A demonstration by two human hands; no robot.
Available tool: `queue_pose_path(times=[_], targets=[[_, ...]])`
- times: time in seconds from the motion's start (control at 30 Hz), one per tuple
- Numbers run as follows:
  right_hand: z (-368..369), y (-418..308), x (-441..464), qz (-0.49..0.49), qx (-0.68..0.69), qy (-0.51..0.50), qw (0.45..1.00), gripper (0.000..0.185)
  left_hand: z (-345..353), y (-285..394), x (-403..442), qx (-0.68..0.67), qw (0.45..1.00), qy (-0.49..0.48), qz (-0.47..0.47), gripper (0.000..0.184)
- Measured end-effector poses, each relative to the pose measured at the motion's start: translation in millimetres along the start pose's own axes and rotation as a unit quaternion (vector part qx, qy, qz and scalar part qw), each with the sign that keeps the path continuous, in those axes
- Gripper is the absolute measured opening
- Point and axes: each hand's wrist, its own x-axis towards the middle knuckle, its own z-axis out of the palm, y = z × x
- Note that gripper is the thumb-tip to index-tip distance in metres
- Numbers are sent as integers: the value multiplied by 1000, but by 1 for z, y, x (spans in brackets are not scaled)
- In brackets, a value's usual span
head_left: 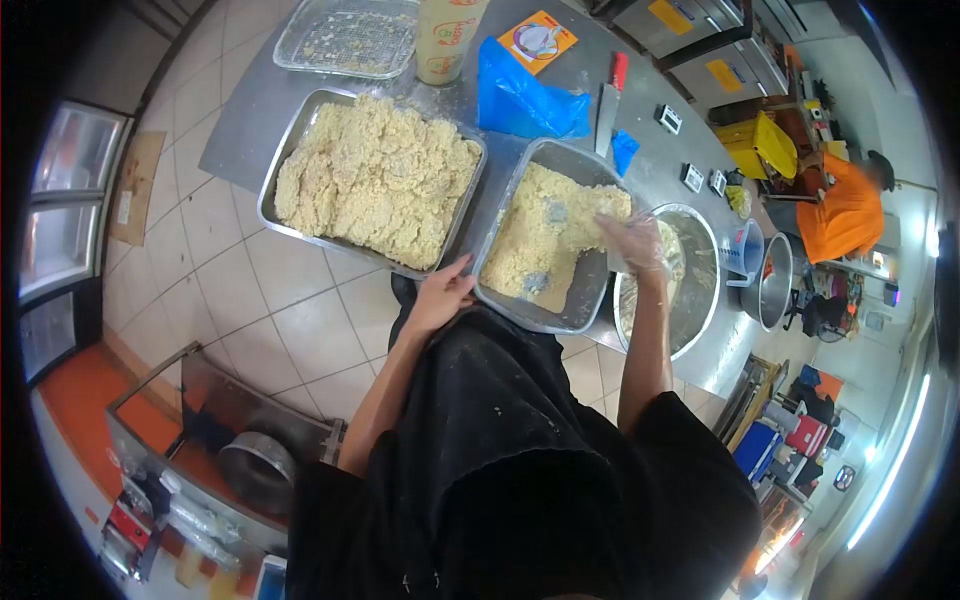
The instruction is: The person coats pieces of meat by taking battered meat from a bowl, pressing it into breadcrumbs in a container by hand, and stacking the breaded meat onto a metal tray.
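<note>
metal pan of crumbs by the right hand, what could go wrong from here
The metal pan seems to reach past the edge of the steel table, so a bump might tip it. Crumbs could spill over the rim near the right hand. The bare knife lies just beyond, blade toward the pan, and could nick anyone reaching there.

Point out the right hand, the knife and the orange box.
Right hand (pixel 636 243): head view, on the middle of the hand.
Knife (pixel 607 114): head view, on the blade.
Orange box (pixel 538 42): head view, on its printed face.
</note>
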Motion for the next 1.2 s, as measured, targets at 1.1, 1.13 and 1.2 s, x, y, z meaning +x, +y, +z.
queue_pose_path(times=[1.1,1.13,1.2], targets=[[310,-318,106,-201,-349,-194,895,49,-141,-377,-249,-365,770,472,-226,35],[302,-320,103,-168,-324,-207,908,52,-139,-376,-253,-351,772,477,-234,34],[291,-314,107,-121,-212,-254,936,59,-155,-358,-245,-303,782,507,-197,33]])
